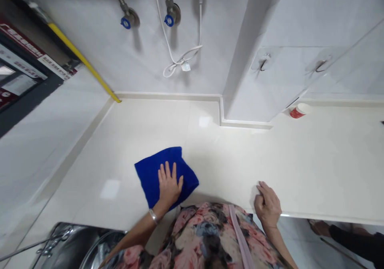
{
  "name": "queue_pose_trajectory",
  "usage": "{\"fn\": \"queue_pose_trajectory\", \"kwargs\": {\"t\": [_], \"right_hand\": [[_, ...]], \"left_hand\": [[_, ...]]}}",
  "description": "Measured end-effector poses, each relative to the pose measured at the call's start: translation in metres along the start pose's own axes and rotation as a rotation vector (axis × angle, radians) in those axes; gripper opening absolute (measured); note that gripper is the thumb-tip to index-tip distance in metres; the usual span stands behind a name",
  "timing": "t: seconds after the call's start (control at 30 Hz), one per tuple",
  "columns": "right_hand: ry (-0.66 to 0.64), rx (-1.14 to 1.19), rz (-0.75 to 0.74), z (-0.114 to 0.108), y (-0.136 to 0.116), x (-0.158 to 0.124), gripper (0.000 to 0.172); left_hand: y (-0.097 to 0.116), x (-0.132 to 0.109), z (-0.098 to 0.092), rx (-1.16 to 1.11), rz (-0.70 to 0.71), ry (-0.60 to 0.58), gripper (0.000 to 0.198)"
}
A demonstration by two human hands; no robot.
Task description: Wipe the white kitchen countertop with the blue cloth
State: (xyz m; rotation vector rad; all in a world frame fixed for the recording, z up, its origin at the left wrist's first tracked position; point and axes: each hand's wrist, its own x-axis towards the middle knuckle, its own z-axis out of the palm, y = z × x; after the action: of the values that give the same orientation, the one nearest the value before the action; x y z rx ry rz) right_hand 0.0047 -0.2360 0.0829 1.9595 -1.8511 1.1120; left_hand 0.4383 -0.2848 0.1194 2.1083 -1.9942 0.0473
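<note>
Close to the counter's front edge, the right hand (pixel 267 206) is resting with its fingers loosely curled, and whether anything is tucked inside them I cannot tell. To its left, the left hand (pixel 169 187) is lying palm-down on the blue cloth (pixel 151 176), its fingers stretched out and slightly parted, the thumb standing wider, gripping nothing. The cloth is lying on the pale counter (pixel 234 169), just in front of the person and a little left. For good handling, the palm should probably be staying flat, with even pressure spreading from heel to fingertips, so that the cloth is moving as one sheet and its loose right side is not bunching; the other hand could be steadying the body. The cloth is looking roughly square, so no clear long axis is showing; the forearm and clothing are hiding some of its near side. Its far edge is running aslant, the right end farther out; that corner is pointing towards the back ledge (pixel 168 97), and another is pointing right.
</note>
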Motion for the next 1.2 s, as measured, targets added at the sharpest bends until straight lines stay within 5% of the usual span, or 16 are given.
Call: {"fn": "queue_pose_trajectory", "kwargs": {"t": [0.17,0.4,0.93,1.2], "right_hand": [[-0.009,-0.003,0.006,-0.002,-0.001,0.001,0.037],[-0.035,-0.002,0.021,-0.006,-0.003,0.003,0.038],[-0.061,-0.002,0.033,-0.009,-0.006,0.004,0.044],[-0.084,-0.011,0.049,-0.007,-0.006,0.002,0.042]], "left_hand": [[0.056,0.012,0.008,-0.057,0.204,-0.034,0.070],[0.098,0.047,0.011,-0.112,0.312,-0.153,0.075],[0.133,0.130,0.018,-0.227,0.434,-0.291,0.068],[0.157,0.173,0.040,-0.301,0.358,-0.234,0.072]]}}
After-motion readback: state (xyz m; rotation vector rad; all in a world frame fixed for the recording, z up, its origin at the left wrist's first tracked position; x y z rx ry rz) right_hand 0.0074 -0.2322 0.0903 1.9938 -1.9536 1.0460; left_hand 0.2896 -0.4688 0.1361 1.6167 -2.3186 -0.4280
